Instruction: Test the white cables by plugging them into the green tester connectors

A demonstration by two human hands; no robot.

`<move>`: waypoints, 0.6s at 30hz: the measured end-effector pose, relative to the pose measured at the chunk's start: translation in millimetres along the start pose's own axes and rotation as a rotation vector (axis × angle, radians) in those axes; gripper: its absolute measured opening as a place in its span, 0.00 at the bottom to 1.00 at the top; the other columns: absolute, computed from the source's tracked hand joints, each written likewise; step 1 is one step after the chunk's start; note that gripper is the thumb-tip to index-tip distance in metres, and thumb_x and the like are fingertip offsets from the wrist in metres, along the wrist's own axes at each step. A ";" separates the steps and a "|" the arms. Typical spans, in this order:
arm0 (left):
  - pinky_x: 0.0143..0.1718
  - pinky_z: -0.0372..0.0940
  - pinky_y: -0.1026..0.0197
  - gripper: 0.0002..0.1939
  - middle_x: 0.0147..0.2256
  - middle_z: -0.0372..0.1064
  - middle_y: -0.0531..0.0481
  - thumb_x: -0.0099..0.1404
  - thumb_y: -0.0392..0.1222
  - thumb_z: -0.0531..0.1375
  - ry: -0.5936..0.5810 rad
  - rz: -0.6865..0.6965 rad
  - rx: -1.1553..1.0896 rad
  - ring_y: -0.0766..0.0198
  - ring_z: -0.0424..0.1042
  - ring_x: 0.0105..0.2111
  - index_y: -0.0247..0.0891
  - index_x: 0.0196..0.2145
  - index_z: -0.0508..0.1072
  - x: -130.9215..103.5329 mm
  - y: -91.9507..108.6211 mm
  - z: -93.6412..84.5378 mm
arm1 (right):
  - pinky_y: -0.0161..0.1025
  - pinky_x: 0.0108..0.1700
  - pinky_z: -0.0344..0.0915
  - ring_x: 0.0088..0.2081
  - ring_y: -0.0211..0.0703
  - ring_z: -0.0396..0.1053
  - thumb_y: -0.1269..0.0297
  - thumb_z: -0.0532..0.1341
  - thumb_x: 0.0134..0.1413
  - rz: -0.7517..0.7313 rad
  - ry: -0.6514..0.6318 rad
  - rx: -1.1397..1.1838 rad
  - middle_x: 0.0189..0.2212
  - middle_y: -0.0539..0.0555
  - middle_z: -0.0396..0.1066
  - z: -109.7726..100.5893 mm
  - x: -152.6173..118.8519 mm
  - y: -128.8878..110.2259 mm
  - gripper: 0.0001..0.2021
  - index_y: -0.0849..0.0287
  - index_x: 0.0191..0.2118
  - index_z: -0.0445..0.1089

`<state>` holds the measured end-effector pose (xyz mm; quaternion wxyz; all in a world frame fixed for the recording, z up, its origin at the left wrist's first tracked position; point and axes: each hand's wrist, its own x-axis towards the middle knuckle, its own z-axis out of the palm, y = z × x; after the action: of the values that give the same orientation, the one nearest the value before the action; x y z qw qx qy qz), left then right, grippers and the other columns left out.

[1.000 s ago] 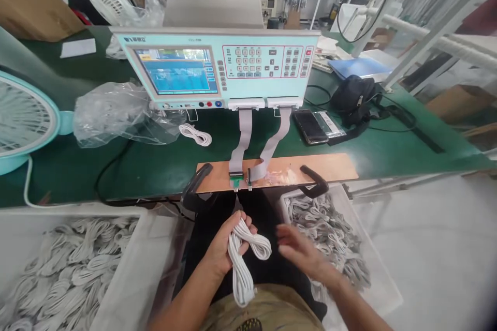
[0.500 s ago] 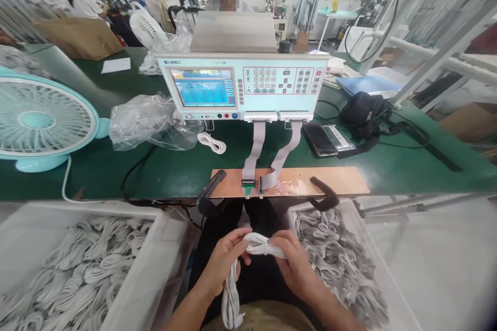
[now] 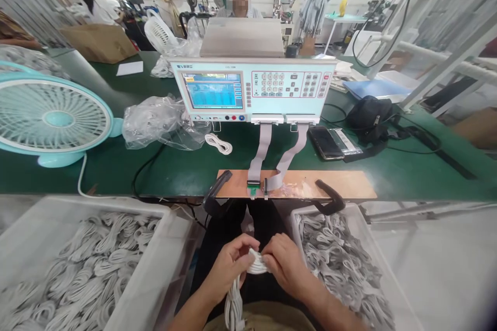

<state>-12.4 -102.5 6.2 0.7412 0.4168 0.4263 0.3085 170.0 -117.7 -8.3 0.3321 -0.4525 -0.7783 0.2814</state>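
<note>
Green counter (image 3: 186, 176) w/ tester (image 3: 254, 90) on top. L hand (image 3: 233, 261) & R hand (image 3: 285, 264) both grip the white cable bundle (image 3: 257, 264) over the lap, one loop between them (prob. to keep coils tidy).

The tester (image 3: 254, 90) stood on the table (image 3: 186, 165), the fan (image 3: 58, 119) to its left, the board (image 3: 297, 184) before it, between two bins (image 3: 155, 212) (image 3: 359, 217) below the table's front.

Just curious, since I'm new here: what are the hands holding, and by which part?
White coiled cable: the left hand and right hand pinch its upper loops from either side.
</note>
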 end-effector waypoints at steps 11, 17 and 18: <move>0.18 0.51 0.69 0.13 0.18 0.62 0.56 0.50 0.47 0.67 0.121 -0.225 -0.214 0.73 0.56 0.16 0.35 0.28 0.72 7.8 3.3 5.3 | 0.41 0.31 0.51 0.27 0.43 0.59 0.65 0.52 0.62 -0.270 0.018 -0.277 0.25 0.53 0.67 -1.8 0.3 4.7 0.09 0.59 0.33 0.66; 0.24 0.49 0.66 0.21 0.17 0.55 0.57 0.44 0.55 0.68 0.136 -0.034 0.063 0.70 0.52 0.20 0.34 0.18 0.69 27.4 -5.9 -6.7 | 0.38 0.27 0.58 0.19 0.40 0.60 0.68 0.47 0.63 -0.388 0.309 -0.304 0.17 0.49 0.63 34.8 5.2 32.9 0.15 0.53 0.27 0.64; 0.24 0.48 0.65 0.22 0.16 0.54 0.57 0.43 0.56 0.68 0.145 -0.009 0.087 0.70 0.51 0.20 0.34 0.17 0.68 32.6 -7.1 -9.7 | 0.38 0.27 0.59 0.19 0.40 0.61 0.69 0.47 0.63 -0.368 0.325 -0.303 0.16 0.49 0.63 37.6 7.7 37.4 0.15 0.53 0.26 0.64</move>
<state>-5.7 -75.8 -15.1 0.6910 0.4232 0.4936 0.3159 157.5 -99.8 -57.3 0.4266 -0.3872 -0.8171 0.0209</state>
